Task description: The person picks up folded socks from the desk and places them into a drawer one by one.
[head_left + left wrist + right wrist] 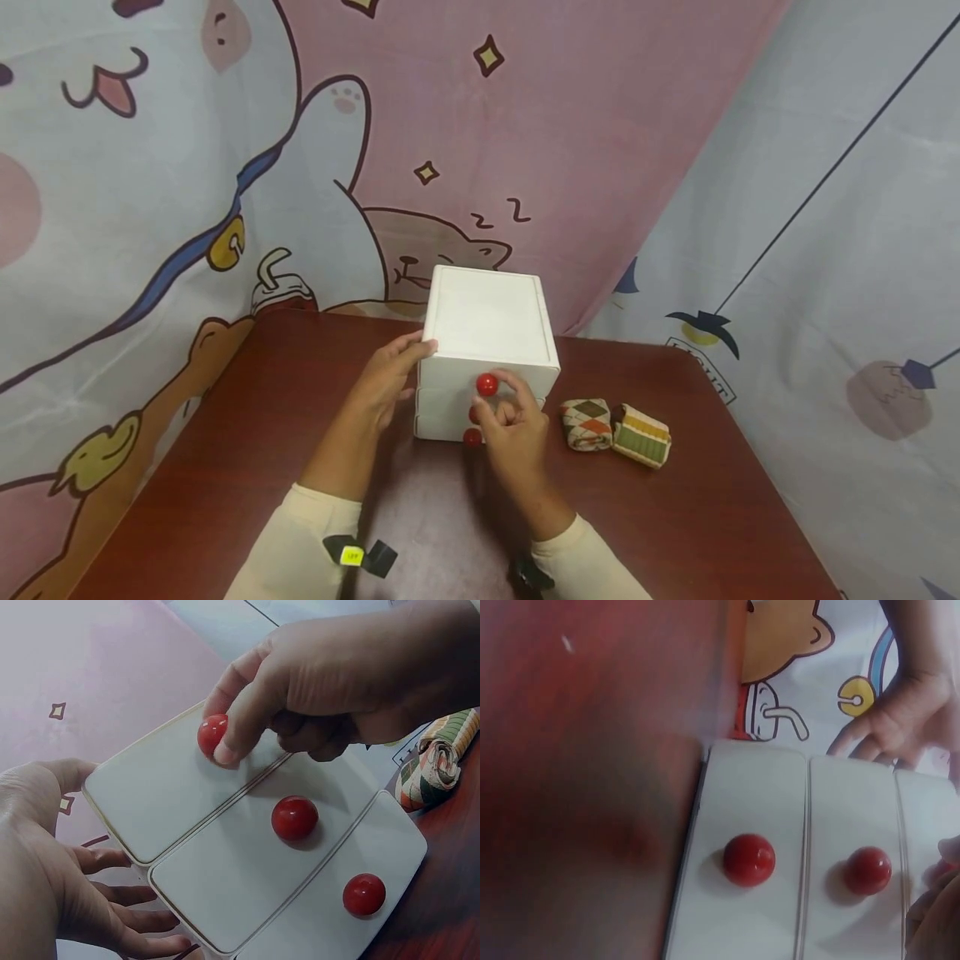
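Observation:
A small white chest of drawers (491, 317) stands on the table, its three stacked drawers all closed. Each drawer front bears a round red knob. My right hand (517, 429) pinches the top knob (211, 733) between thumb and forefinger, its other fingers curled. Below it, the middle knob (295, 819) and bottom knob (364, 894) are untouched. Against the chest's left side rests my left hand (382, 379), thumb at the upper front corner and fingers spread along the side. The right wrist view shows the right hand only partly, at its edge.
Right of the chest lie two rolled-up socks, one with an argyle pattern (587, 425) and one striped yellow and green (642, 436). The dark red-brown table (675, 533) ends at a printed cloth backdrop (585, 150) behind the chest.

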Motion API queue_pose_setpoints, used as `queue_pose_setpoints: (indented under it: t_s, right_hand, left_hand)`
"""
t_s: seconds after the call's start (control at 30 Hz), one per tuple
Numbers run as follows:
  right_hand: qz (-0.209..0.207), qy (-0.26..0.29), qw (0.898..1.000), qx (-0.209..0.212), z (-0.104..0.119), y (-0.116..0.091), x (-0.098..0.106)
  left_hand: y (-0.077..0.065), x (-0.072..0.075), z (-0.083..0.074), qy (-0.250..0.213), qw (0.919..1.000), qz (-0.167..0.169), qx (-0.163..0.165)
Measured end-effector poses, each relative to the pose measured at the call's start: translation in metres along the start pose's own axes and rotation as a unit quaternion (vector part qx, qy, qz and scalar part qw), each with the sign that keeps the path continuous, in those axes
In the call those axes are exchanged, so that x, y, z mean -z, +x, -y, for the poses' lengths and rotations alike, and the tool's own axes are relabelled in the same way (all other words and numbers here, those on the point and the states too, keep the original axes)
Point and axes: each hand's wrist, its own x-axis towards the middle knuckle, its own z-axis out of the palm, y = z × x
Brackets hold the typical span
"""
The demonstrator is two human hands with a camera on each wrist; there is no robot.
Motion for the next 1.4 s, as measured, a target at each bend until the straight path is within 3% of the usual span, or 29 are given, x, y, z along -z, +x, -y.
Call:
queue_pose_setpoints:
  t_s: [0.23, 0.5, 0.83, 1.07, 1.4]
  right_hand:
    - [-0.012, -0.010, 0.998, -0.061, 0.006, -0.014, -0.001]
    - [-0.024, -0.018, 0.987, -0.156, 0.007, -0.027, -0.008]
    - [-0.020, -0.106, 0.956, -0.271, -0.001, -0.019, -0.007]
    - [0.002, -0.123, 0.956, -0.268, -0.005, -0.021, -0.009]
    - [0.002, -0.144, 0.958, -0.249, -0.006, -0.021, -0.014]
  left_hand:
    - [0.001, 0.001, -0.001, -0.001, 1.0000, -0.001, -0.001]
    - [0.002, 0.002, 0.000, 0.001, 1.0000, 0.002, 0.000]
    - [0.002, 0.003, 0.001, 0.001, 1.0000, 0.007, 0.002]
    - [0.001, 0.004, 0.001, 0.005, 1.0000, 0.006, 0.000]
    - [0.001, 0.003, 0.000, 0.007, 1.0000, 0.003, 0.004]
